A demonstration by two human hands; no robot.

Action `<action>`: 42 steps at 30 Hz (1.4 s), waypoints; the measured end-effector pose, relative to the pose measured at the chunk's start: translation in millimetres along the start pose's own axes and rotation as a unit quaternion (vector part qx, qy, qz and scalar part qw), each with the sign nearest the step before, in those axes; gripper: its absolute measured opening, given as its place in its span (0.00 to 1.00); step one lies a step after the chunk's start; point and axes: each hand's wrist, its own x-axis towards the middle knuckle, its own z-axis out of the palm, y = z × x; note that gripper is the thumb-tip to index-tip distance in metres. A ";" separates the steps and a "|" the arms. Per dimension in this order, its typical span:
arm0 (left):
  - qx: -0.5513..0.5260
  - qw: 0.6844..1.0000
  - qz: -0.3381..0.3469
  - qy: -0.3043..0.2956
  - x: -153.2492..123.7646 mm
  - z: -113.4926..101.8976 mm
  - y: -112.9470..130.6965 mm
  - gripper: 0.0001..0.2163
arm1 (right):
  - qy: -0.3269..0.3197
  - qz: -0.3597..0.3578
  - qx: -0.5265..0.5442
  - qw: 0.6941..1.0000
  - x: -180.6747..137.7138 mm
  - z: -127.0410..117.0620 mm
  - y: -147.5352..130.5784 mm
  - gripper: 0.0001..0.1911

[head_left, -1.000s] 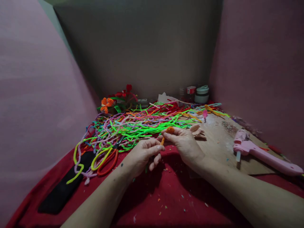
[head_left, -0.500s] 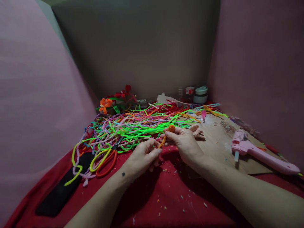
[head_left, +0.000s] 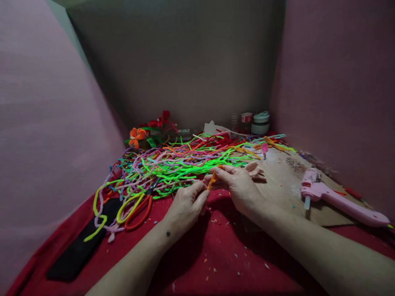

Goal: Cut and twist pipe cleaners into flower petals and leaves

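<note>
An orange pipe cleaner (head_left: 212,181) is stretched between my two hands, just above the red cloth. The fingertips of my left hand (head_left: 190,202) pinch its lower end. My right hand (head_left: 239,185) grips the upper part between thumb and fingers, which hide most of it. Behind my hands lies a heap of bright green pipe cleaners (head_left: 197,166), mixed with pink, purple and red ones. A pale beige petal-like piece (head_left: 257,174) rests on the board just beyond my right hand.
Scissors (head_left: 135,209) with yellow and red handles lie left, beside a black flat object (head_left: 83,246). A pink glue gun (head_left: 339,197) rests on the board (head_left: 280,185) at right. An orange flower (head_left: 136,137) and a lidded container (head_left: 261,122) stand at the back.
My left hand has turned and shifted slightly, fingers closing more. The right fingers now cover more of the orange pipe cleaner's rounded upper end.
</note>
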 end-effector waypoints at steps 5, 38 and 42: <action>-0.179 0.977 -0.085 -0.073 2.3 -5.9 1.6 0.10 | 0.009 -0.014 -0.022 1.000 0.6 0.8 -1.4 0.11; 0.321 0.920 0.177 -0.140 76.0 32.0 57.1 0.09 | -0.320 -0.196 -0.550 0.746 -32.7 6.7 13.8 0.11; 0.288 0.942 0.132 -0.111 65.8 13.7 49.3 0.10 | -0.306 -0.212 -0.549 0.748 -34.3 8.1 13.1 0.10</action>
